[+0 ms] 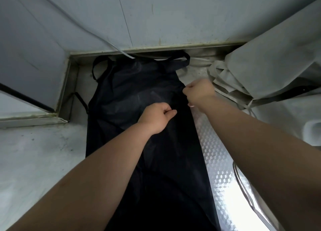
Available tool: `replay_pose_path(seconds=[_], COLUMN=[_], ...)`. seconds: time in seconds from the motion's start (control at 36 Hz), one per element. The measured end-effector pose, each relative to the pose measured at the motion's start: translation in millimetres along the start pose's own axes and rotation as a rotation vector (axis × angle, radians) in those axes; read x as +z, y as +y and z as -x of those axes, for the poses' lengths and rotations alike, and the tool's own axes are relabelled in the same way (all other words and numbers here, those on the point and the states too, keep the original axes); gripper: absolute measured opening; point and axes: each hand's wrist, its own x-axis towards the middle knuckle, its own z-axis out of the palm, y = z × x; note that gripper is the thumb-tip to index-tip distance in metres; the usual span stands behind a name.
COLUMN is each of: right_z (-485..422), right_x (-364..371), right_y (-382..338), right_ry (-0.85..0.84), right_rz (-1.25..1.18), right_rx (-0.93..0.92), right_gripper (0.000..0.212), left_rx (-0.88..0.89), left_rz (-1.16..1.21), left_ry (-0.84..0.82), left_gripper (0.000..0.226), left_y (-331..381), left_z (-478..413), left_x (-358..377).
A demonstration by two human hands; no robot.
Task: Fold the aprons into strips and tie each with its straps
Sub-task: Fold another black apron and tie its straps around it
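Note:
A dark navy apron [132, 84] lies lengthwise on the counter, its bib toward the back wall. Its neck strap [175, 57] loops at the far end, and a waist strap [80, 100] trails off the left edge. My left hand [157, 117] sits over the apron's middle, thumb and finger pinching the fabric. My right hand [199, 91] grips the apron's right edge with curled fingers, near the bib's corner. The apron's lower part runs out of view at the bottom.
A pile of pale grey aprons [257, 77] with loose straps fills the right side. A patterned metal counter strip [213, 154] shows right of the dark apron. A white cable [111, 44] hangs down the back wall [173, 13]. A raised ledge [69, 84] borders the left.

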Motion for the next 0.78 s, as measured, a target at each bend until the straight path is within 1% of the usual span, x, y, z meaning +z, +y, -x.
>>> replay_pose_path(seconds=[0.03,0.06,0.08,0.11,0.14,0.17,0.19,0.25,0.28,0.39,0.44,0.5,0.56,0.58,0.64,0.69,0.72,0.78], right_z=[1,6,9,12,15,17,19,28,33,51,62,79,88,94,102,107,108,108], right_x=[1,4,4,4,4,5,6,7,8,21,28,39,44,50,61,74,78,87], right_y=[1,-1,-3,-4,-3,-2,1,8,11,28,35,37,35,33,27,23,24,26], right_ry=[0.000,-0.007,-0.021,-0.039,-0.051,-0.046,-0.019,0.033,0.037,-0.047,-0.033,-0.010,-0.015,-0.046,-0.149,-0.251,-0.283,-0.301], right_rz=[-0.183,-0.420,-0.667,-0.860,-0.949,-0.922,-0.783,-0.421,-0.301,-0.041,0.107,0.229,0.284,0.308,0.411,0.594,0.662,0.732], right_rx=[0.049,0.095,0.130,0.136,0.122,0.086,0.033,-0.074,-0.106,-0.100,-0.116,-0.182,-0.244,-0.268,-0.274,-0.245,-0.221,-0.188], right_gripper=[0.020,0.016,0.011,0.008,0.005,0.007,0.014,0.029,0.035,0.058,0.060,0.052,0.046,0.046,0.056,0.072,0.078,0.083], left_rx=[-0.002,-0.005,-0.009,-0.010,-0.004,0.008,0.021,0.037,0.042,0.021,0.004,-0.008,-0.017,-0.035,-0.088,-0.121,-0.116,-0.098], left_rz=[-0.024,-0.045,-0.058,-0.066,-0.072,-0.077,-0.079,-0.056,-0.039,-0.023,-0.035,-0.099,-0.222,-0.280,-0.347,-0.392,-0.427,-0.484], left_ry=[-0.022,-0.036,-0.040,-0.032,-0.014,0.014,0.052,0.153,0.203,0.342,0.369,0.384,0.374,0.349,0.259,0.141,0.085,0.000], left_gripper=[0.018,0.017,0.018,0.020,0.021,0.023,0.025,0.028,0.028,0.023,0.023,0.023,0.026,0.028,0.038,0.049,0.055,0.062], left_y=[-1,-4,-4,-5,-5,-6,-7,-11,-14,-31,-42,-58,-69,-76,-87,-98,-101,-107], left_z=[-1,2,1,0,1,3,4,10,14,34,46,61,67,74,86,95,98,101], left_x=[0,-1,-1,-1,-1,-2,-4,-9,-12,-32,-43,-53,-57,-59,-59,-56,-53,-49])
